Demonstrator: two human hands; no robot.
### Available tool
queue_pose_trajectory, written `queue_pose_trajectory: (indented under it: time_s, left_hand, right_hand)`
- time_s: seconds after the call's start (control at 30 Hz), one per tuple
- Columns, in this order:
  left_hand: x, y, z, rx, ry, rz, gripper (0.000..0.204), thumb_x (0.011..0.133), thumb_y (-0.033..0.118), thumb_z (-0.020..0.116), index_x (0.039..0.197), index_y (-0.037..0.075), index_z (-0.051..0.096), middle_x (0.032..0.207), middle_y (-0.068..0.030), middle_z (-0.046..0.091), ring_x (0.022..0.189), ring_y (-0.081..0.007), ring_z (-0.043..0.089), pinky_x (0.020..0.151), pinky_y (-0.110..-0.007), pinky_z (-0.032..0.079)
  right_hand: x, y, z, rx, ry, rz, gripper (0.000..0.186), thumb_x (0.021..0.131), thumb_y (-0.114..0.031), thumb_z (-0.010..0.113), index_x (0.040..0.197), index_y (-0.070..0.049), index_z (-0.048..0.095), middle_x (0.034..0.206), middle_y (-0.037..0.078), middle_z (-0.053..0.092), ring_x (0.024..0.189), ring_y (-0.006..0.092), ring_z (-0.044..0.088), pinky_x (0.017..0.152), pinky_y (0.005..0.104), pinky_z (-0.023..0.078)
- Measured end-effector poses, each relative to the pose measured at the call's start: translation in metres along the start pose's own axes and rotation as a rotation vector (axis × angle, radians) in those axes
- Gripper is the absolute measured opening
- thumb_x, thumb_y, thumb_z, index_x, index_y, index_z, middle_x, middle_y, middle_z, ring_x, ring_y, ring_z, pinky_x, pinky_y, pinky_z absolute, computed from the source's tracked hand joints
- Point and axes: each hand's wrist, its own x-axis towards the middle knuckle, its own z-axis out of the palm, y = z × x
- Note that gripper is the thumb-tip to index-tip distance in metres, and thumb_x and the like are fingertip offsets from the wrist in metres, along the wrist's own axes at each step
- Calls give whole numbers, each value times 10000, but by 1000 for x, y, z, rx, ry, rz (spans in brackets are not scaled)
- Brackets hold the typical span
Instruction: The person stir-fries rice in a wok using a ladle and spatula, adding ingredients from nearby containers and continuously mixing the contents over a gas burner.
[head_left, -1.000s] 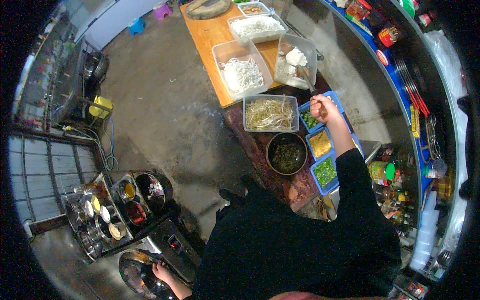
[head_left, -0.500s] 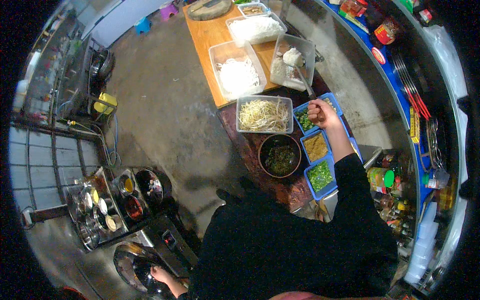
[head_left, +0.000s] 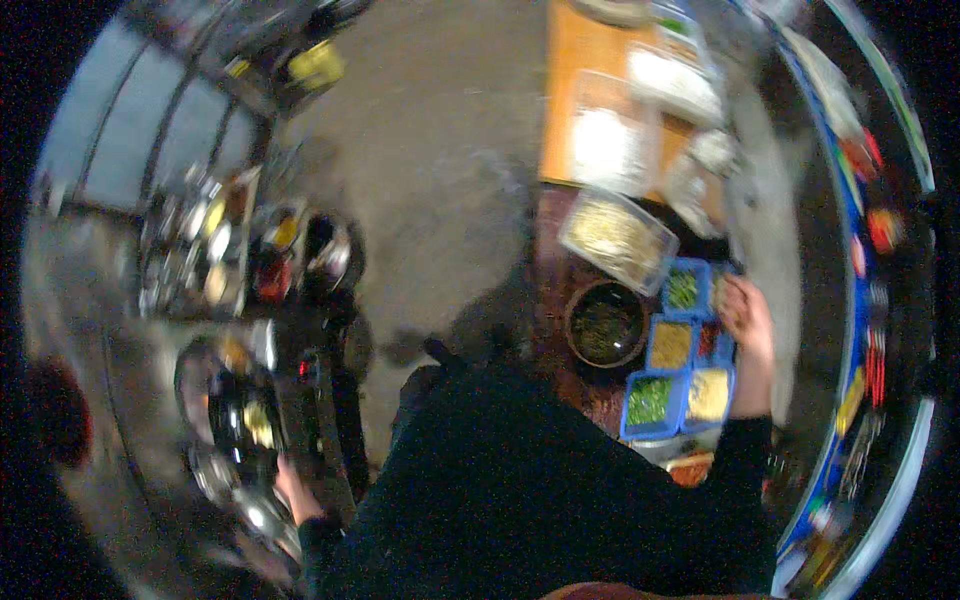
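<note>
My right hand (head_left: 742, 310), blurred, is closed round the ladle’s handle beside the blue containers of chopped greens (head_left: 683, 289) and seasonings (head_left: 670, 342). A white lump (head_left: 712, 150) shows over the plastic container beyond it. My left hand (head_left: 292, 488) is at the side of the black wok (head_left: 215, 390), where pale pieces show inside; motion smears its fingers. A bowl of dark greens (head_left: 606, 325), a tub of bean sprouts (head_left: 617, 237) and a tub of white noodles (head_left: 610, 140) stand on the worktable.
An orange board (head_left: 565, 45) bears tubs at the back. Steel seasoning pots (head_left: 200, 240) and a dark pot (head_left: 330, 255) stand left beside the wok, with concrete floor (head_left: 430, 180) between stove and worktable. A crowded shelf with a blue top (head_left: 852, 210) lines the right side.
The view has swung toward the stove, shifting the worktable right and the stove up, with strong blur. My right hand has moved down-right in the picture. Pale pieces now show in the wok.
</note>
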Motion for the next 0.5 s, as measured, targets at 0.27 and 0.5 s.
queue_pose_trajectory:
  time_s: [0.27, 0.5]
  left_hand:
    - [-23, -9, 31, -246, 17, -194, 404, 838, 410, 649, 930, 19, 604, 779, -75, 579, 621, -211, 549, 533, -363, 454]
    - [6, -58, 29, -454, -71, -225, 497, 793, 465, 685, 995, 28, 563, 861, -73, 582, 720, -222, 556, 654, -393, 461]
  right_hand:
    - [-67, -29, 64, -87, -23, 60, 218, 917, -229, 531, 1063, -72, 574, 644, -45, 468, 424, 47, 374, 357, 196, 280]
    - [-111, 7, 201, -265, -428, 122, 240, 884, -128, 524, 1104, -32, 529, 801, 92, 627, 366, 84, 381, 315, 217, 280]
